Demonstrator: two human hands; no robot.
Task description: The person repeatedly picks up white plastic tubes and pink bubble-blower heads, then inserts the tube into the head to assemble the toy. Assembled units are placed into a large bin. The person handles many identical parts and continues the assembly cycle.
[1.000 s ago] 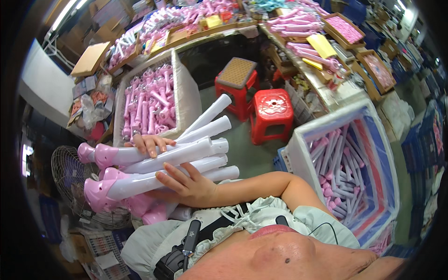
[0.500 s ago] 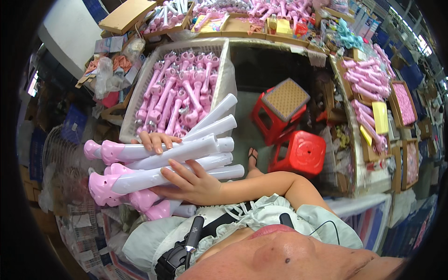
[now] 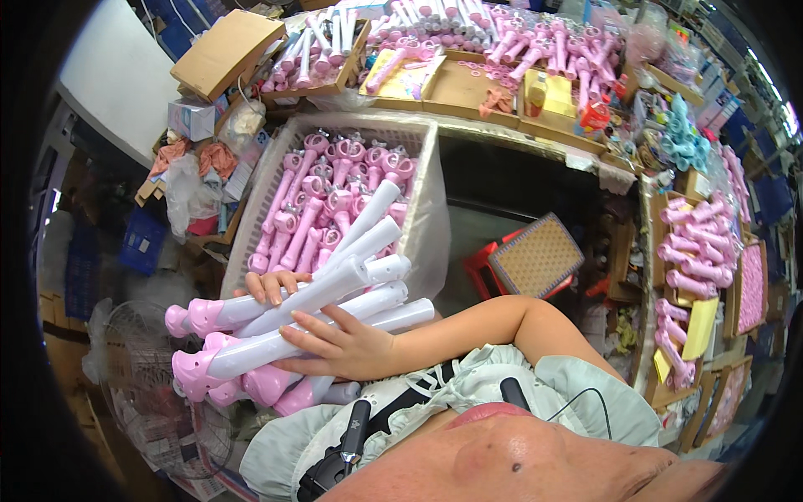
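Observation:
I carry a bundle of white plastic tubes with pink ends (image 3: 288, 341) across the front of my body. Their glossy pink ends point left, and the plain white ends fan out to the right. My left hand (image 3: 269, 287) curls over the far side of the bundle, its thumb hidden. From the near side my right hand (image 3: 341, 341) clasps the tubes, fingers spread over them. Just beyond, a white crate (image 3: 432, 159) holds many pink plastic pieces (image 3: 314, 213) with ring-shaped ends. Some white tube ends overlap the crate's near part in view.
A stool with a woven top (image 3: 538, 255) stands right of the crate. Long worktables carry cardboard trays (image 3: 468, 94), pink parts (image 3: 698, 243) and a yellow sheet (image 3: 701, 330). A wire fan (image 3: 159, 393) is at the lower left, near a blue bin (image 3: 142, 240).
The bundle, still in both hands, has come closer to the crate. My view has shifted; the worktables look nearer, and the plain red stool is hidden behind my arm or out of view.

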